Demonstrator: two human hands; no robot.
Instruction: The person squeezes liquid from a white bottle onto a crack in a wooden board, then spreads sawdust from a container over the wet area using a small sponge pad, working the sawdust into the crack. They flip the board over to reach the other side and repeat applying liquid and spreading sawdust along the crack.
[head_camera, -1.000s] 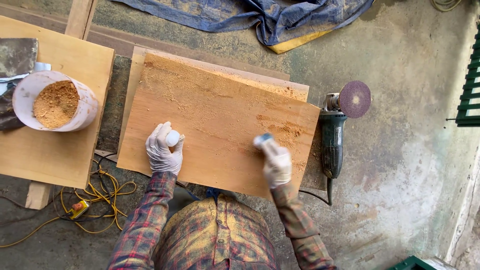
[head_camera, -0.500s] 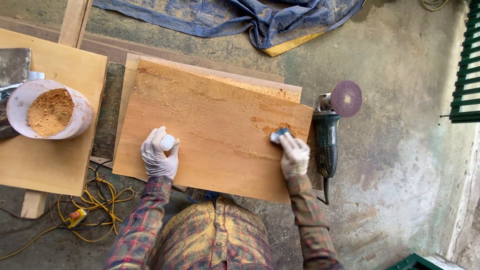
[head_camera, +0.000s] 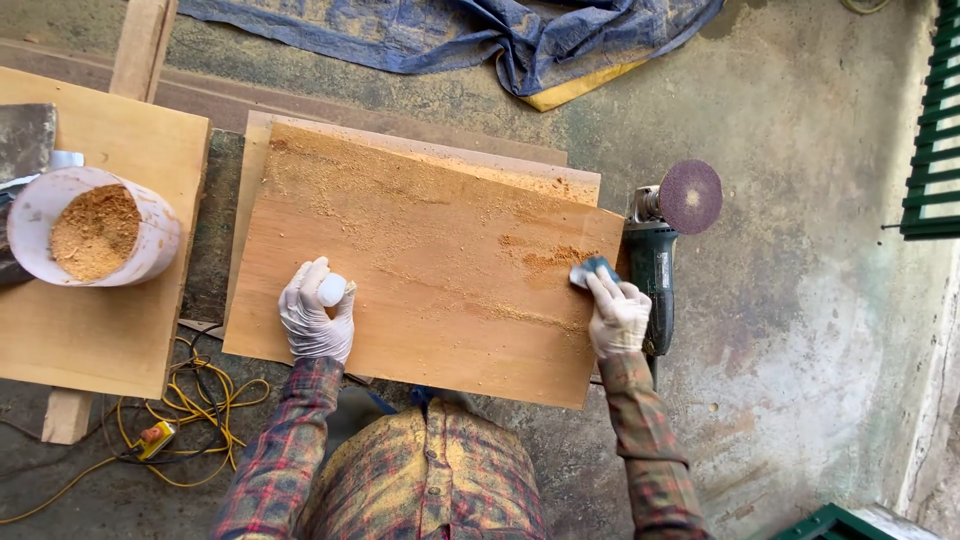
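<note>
Floor: stained grey concrete floor (head_camera: 800, 330) lies under everything we see; a crumpled blue tarpaulin with a yellow edge (head_camera: 480, 40) sits at the top, partly cut off by the frame.
Work surface: we look down on a flat rectangular brown plywood board (head_camera: 420, 260), dusted with sawdust, lying on a paler board of which only an edge shows.
Left hand: our white-gloved left hand (head_camera: 317, 318) rests near the board's lower left corner, fingers closed around a small white rounded object (head_camera: 332, 289); we cannot tell what it is, as the glove hides most of it.
Right hand: our white-gloved right hand (head_camera: 617, 315) pinches a small blue scraper-like piece (head_camera: 592, 270) against the board's right edge, beside a patch of sawdust; its shape is mostly covered.
Beside it: a dark green angle grinder with a round purple disc (head_camera: 665, 240) lies just right of the board, partly behind the right hand.
Far left: a white plastic tub of sawdust (head_camera: 95, 228) lies tilted on another pale wooden board (head_camera: 110, 330).
Below: tangled yellow cable (head_camera: 190, 420) lies on the floor.
</note>
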